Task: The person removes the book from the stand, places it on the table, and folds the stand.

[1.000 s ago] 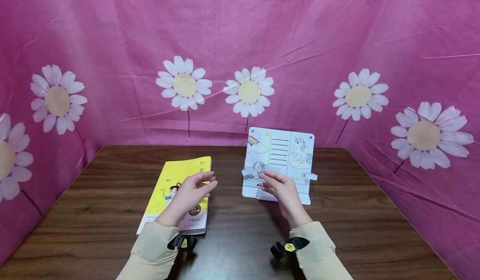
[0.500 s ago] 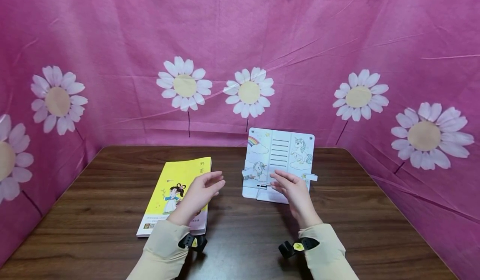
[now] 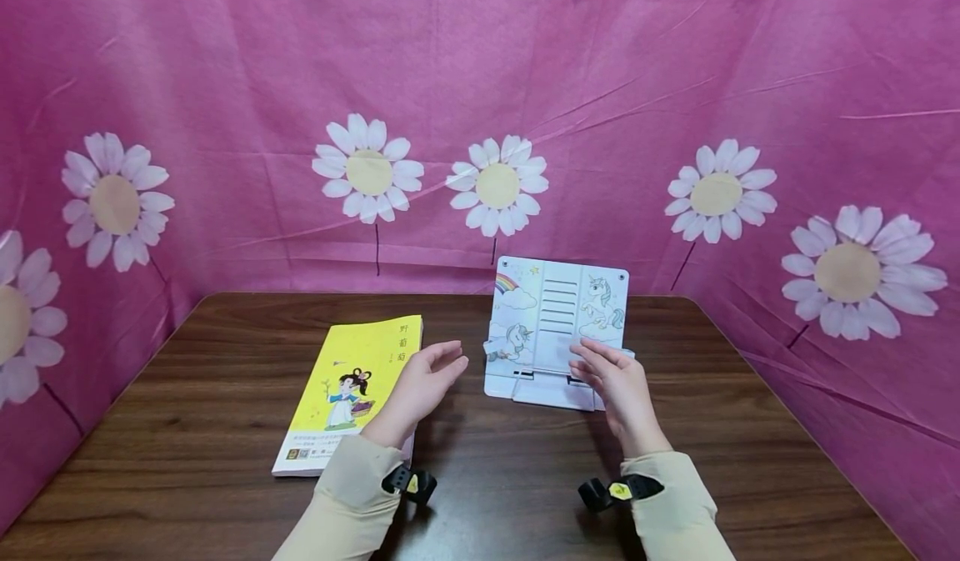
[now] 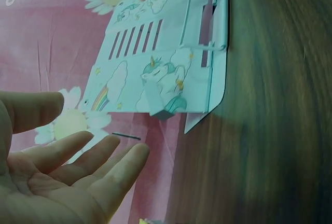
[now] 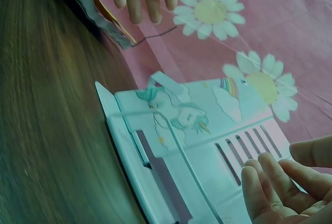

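A white book stand (image 3: 558, 311) printed with unicorns and a rainbow stands tilted back near the middle of the table. My right hand (image 3: 617, 386) hovers in front of its lower right part, fingers loosely bent and holding nothing. To the stand's left lies a yellow paperback book (image 3: 360, 378) with a cartoon figure on its cover. Over the book's right edge hangs my left hand (image 3: 420, 386), with nothing in it. In the left wrist view the left hand's fingers (image 4: 116, 182) are spread apart from the stand. A clip (image 4: 158, 99) sticks out at the stand's side.
The brown wooden table (image 3: 495, 494) carries the book and the stand. Behind it hangs a pink cloth (image 3: 600, 69) printed with white daisies. A black strap with a camera (image 3: 408, 483) sits on each wrist.
Both hands have drifted to the right, uncovering more of the book's cover and the left part of the stand. The book and the stand have stayed in place.
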The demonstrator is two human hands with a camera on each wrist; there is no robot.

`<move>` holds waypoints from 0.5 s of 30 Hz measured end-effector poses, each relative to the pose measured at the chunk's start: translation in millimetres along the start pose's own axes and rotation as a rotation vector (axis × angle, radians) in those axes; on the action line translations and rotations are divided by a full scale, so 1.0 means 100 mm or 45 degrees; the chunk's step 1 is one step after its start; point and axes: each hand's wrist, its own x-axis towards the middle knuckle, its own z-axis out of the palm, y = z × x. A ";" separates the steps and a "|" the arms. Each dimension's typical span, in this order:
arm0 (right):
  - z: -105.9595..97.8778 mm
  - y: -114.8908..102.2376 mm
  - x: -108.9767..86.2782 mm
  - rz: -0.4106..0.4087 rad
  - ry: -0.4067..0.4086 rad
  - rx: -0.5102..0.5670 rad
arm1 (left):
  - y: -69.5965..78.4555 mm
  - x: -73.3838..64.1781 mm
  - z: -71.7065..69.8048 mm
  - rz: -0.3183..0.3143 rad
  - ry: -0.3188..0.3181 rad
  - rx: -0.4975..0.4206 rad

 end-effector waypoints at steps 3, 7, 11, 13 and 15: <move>-0.05 -0.01 0.01 -0.004 0.026 0.003 | -0.03 0.02 0.06 -0.003 -0.021 -0.042; -0.13 -0.03 0.04 -0.009 0.060 -0.007 | -0.06 0.06 0.15 -0.020 -0.052 -0.087; -0.20 -0.03 0.07 -0.016 0.103 -0.032 | -0.09 0.09 0.23 -0.045 -0.077 -0.124; -0.23 -0.03 0.08 -0.021 0.129 -0.042 | -0.11 0.10 0.26 -0.048 -0.097 -0.142; -0.26 -0.02 0.10 -0.025 0.157 -0.051 | -0.12 0.11 0.29 -0.069 -0.119 -0.170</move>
